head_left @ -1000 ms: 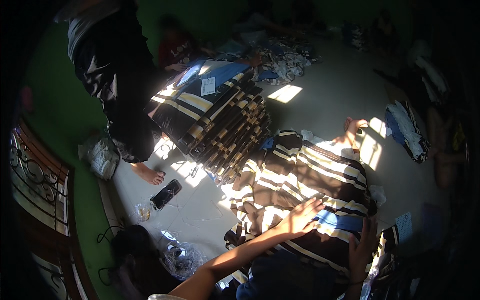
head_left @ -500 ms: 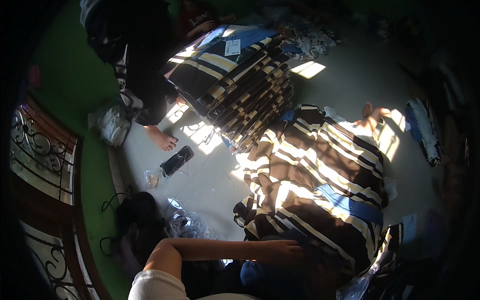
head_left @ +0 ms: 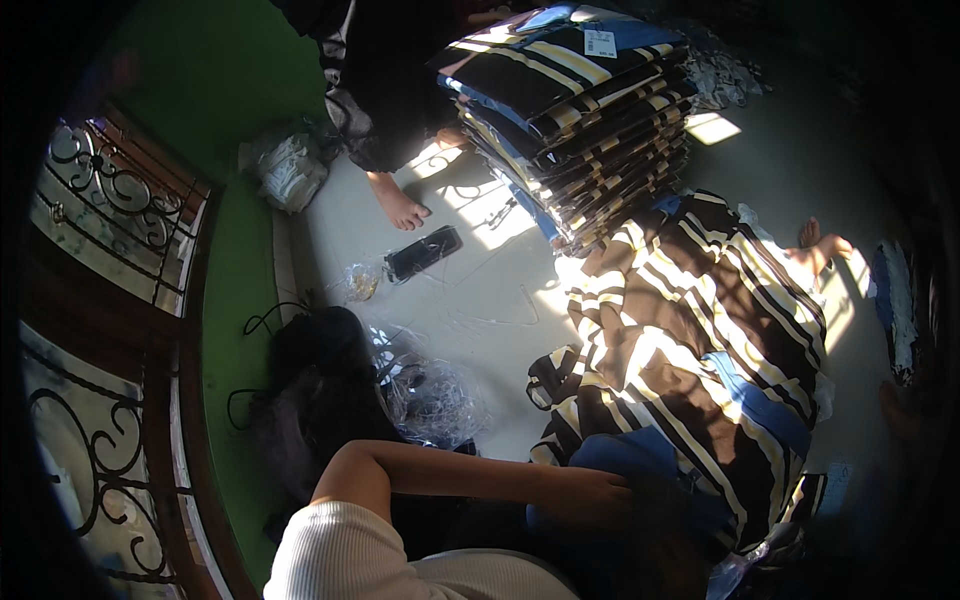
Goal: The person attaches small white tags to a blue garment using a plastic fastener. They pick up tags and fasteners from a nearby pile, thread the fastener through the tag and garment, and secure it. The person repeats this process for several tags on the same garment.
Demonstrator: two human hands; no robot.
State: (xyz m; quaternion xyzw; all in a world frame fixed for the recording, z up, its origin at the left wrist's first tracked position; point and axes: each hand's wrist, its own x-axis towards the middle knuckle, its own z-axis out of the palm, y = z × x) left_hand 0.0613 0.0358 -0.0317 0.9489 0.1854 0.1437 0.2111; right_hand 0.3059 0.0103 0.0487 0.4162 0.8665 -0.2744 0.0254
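My left hand lies on blue cloth close to me, its fingers stretched out over the fabric and partly in shadow. Joined to that cloth, or lying against it, is a large brown garment with black, white and yellow stripes, spread rumpled over the floor. A blue band crosses its near right part. Deep shadow fills the area right of my left hand, and my right hand does not show there or elsewhere.
A tall stack of folded striped garments stands beyond, tagged on top. Left lie a phone, crumpled clear plastic and a black bag. Another person's bare foot is near the stack; another bare foot shows right.
The whole view has shifted, so the stack and garment now sit further right and higher. My left hand stays on the blue cloth, more of which now shows.
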